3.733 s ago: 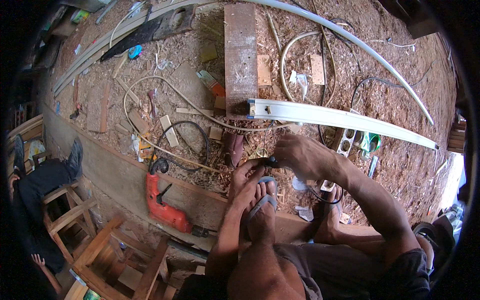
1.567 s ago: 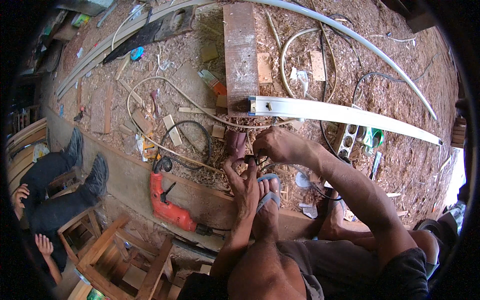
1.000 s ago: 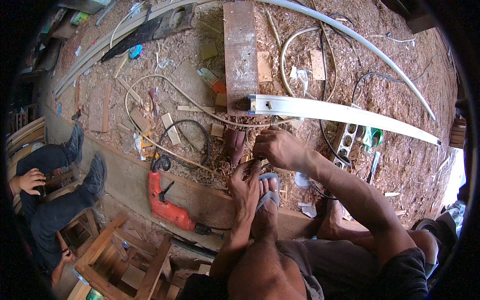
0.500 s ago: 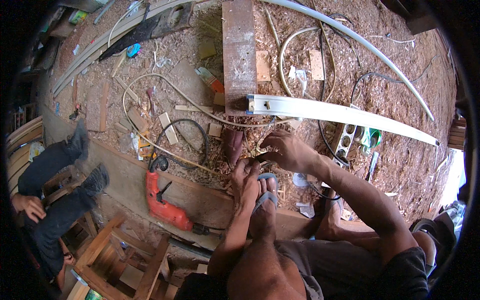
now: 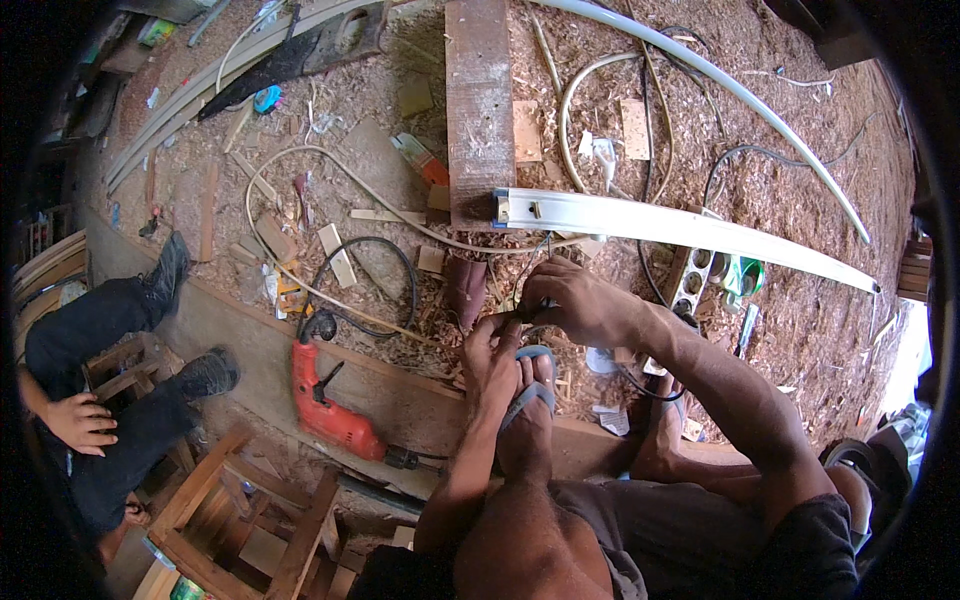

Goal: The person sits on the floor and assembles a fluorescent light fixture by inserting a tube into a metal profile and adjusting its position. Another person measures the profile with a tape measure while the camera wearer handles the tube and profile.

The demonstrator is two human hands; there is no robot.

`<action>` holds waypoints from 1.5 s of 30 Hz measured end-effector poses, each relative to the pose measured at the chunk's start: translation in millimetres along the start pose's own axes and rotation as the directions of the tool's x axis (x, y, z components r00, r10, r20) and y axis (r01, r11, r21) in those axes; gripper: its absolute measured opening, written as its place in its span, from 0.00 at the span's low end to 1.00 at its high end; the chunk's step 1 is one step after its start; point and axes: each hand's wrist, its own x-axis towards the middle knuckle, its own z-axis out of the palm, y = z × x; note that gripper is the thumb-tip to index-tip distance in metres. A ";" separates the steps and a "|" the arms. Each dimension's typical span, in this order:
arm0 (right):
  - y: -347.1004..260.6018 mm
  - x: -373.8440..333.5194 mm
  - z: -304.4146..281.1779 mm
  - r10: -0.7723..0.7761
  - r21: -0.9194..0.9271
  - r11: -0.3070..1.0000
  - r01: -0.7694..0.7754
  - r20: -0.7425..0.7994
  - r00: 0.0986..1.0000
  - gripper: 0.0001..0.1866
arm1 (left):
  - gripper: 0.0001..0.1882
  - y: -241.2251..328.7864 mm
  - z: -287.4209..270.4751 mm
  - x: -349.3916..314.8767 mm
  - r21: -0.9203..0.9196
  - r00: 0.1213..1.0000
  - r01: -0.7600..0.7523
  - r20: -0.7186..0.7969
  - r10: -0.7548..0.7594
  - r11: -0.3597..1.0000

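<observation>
My left hand point(image 5: 488, 350) is closed in a pinch just above my sandalled foot point(image 5: 532, 385). Beside it, my right hand point(image 5: 585, 305) has its fingers curled, their tips almost meeting those of the left. Between them is a small dark thing point(image 5: 526, 313), mostly covered by the fingers and too small to name. Thin wires rise behind the fingers toward a white curved rail point(image 5: 640, 222), whose end rests on a wooden plank point(image 5: 480, 120). A dark red, pouch-like piece point(image 5: 465, 290) lies just beyond my left hand.
A red power drill point(image 5: 335, 410) lies left of my hands, beside a coiled black cable point(image 5: 412, 285). A handsaw point(image 5: 300, 65), wood offcuts and shavings cover the far ground. At left sits another person point(image 5: 100, 340) near a wooden frame point(image 5: 240, 520). A green can point(image 5: 745, 275) stands at right.
My right fingers have curled in more tightly around the small dark thing. My left hand has barely moved. At left, the other person's legs and hand have shifted.
</observation>
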 end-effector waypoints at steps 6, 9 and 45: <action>-1.2 -3.4 -5.0 0.069 0.196 0.978 -0.065 -0.013 0.998 0.07 | 0.09 15.2 2.5 -3.4 -0.023 1.000 -0.018 0.007 0.018 1.000; 1.4 -2.9 -3.4 0.141 0.256 0.956 -0.142 0.024 0.990 0.07 | 0.10 22.2 0.4 -4.3 -0.103 0.995 0.089 0.060 -0.083 0.991; -74.8 -19.9 35.9 0.186 0.232 0.958 -0.168 -0.057 0.981 0.13 | 0.09 -16.5 -13.9 -10.0 -0.423 0.981 -0.011 0.172 0.092 0.906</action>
